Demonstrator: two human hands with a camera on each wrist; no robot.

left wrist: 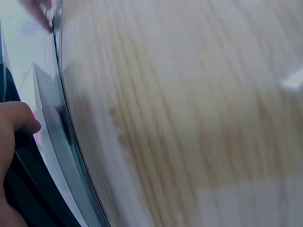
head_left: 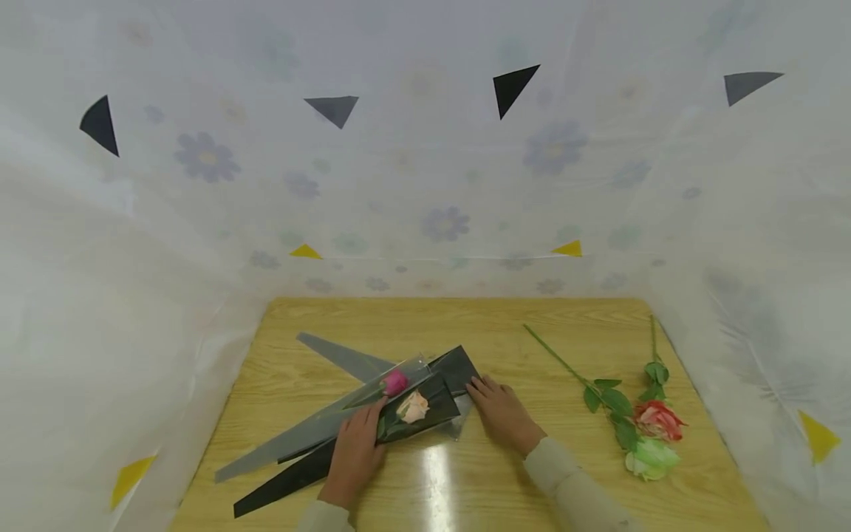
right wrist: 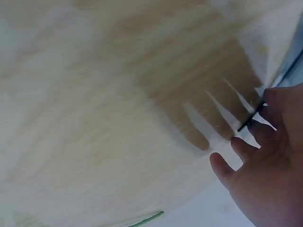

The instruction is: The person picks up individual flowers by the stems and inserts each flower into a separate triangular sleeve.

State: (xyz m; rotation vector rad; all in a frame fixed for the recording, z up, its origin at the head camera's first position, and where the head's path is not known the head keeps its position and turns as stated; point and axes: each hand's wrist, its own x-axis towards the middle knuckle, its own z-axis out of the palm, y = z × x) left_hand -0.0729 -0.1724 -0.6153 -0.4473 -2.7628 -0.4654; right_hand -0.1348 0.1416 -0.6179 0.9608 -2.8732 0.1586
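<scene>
My left hand (head_left: 357, 452) grips a long black flower sleeve with a clear front, its thumb and finger curled at the edge in the left wrist view. Inside this sleeve a peach rose (head_left: 414, 407) shows near the wide end. Behind it lies a grey clear-fronted sleeve (head_left: 286, 437) with a magenta rose (head_left: 395, 382). Another black sleeve (head_left: 455, 369) sticks out beneath, its wide end toward the right. My right hand (head_left: 503, 416) touches that end with fairly straight, spread fingers; the dark edge (right wrist: 245, 124) runs along the fingertips in the right wrist view.
A grey sleeve (head_left: 342, 357) extends to the back left under the pile. On the right of the wooden table (head_left: 492, 325) lie a red rose (head_left: 658, 421) and a pale green rose (head_left: 651, 459) with leafy stems. Translucent flowered sheeting (head_left: 425, 177) encloses the table.
</scene>
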